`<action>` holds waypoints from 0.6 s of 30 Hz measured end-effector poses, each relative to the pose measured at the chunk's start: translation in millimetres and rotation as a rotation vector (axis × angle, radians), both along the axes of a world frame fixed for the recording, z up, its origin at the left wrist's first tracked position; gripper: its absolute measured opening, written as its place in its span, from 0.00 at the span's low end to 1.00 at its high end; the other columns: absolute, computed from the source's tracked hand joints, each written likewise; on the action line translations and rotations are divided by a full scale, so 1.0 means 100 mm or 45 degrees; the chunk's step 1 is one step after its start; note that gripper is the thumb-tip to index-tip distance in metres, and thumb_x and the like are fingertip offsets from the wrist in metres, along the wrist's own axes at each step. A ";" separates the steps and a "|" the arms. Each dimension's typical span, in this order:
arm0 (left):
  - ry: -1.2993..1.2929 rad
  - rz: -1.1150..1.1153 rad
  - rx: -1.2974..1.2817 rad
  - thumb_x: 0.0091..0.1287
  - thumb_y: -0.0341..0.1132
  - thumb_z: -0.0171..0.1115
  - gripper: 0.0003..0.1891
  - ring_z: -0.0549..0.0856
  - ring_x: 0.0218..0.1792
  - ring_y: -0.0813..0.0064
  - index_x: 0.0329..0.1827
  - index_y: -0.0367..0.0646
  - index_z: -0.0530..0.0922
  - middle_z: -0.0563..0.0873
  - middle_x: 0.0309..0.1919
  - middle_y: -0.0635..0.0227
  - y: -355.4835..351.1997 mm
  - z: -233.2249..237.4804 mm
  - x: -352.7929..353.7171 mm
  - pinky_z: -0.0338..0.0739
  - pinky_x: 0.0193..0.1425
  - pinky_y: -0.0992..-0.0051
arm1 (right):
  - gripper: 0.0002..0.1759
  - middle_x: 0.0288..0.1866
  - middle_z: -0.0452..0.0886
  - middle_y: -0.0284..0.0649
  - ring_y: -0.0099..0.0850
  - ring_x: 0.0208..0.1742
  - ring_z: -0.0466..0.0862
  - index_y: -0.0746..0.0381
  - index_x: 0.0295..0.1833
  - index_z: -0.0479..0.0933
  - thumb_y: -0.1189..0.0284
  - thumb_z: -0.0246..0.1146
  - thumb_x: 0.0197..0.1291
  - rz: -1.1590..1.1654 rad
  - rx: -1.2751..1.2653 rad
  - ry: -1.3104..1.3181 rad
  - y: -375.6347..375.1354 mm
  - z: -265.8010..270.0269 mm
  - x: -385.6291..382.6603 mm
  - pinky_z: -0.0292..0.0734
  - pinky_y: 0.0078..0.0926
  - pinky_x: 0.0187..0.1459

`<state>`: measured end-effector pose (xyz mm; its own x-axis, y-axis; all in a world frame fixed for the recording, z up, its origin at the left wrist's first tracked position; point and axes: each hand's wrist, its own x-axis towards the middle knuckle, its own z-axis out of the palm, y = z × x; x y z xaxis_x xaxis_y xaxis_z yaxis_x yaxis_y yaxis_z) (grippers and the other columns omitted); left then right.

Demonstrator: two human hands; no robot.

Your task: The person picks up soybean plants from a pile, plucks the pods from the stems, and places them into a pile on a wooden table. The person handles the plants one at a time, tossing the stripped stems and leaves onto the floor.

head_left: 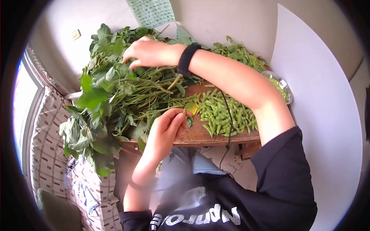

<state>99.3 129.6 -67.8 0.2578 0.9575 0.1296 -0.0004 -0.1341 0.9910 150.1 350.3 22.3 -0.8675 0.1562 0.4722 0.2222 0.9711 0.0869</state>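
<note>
My left hand [169, 125] is at the near side of the table, thumb and forefinger pinched on a small green bit of bean plant, seemingly a stem. Right beside those fingertips is a yellow leaf [191, 108]. Across the table reaches my right arm, a black band on its wrist; my right hand [148, 54] hovers over the leafy bean plants [127, 88], fingers bent, thumb apart, with nothing visible between them. To the right of my left hand lies a heap of green bean pods [221, 115], partly covered by my right forearm.
A metal bowl [288, 92] of green beans stands at the table's right end, near a curved white panel [320, 107]. More plants [243, 54] lie at the back right. A dark cord [228, 127] crosses the pods. Leaves overhang the wooden table [196, 133] at left.
</note>
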 end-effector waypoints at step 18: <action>1.808 0.985 0.958 0.65 0.48 0.63 0.30 0.67 0.71 0.55 0.70 0.53 0.70 0.73 0.66 0.59 1.15 -0.19 -0.83 0.55 0.75 0.49 | 0.13 0.46 0.86 0.35 0.25 0.51 0.83 0.64 0.50 0.81 0.67 0.61 0.68 -0.273 -0.363 0.492 -0.52 0.84 1.09 0.76 0.24 0.55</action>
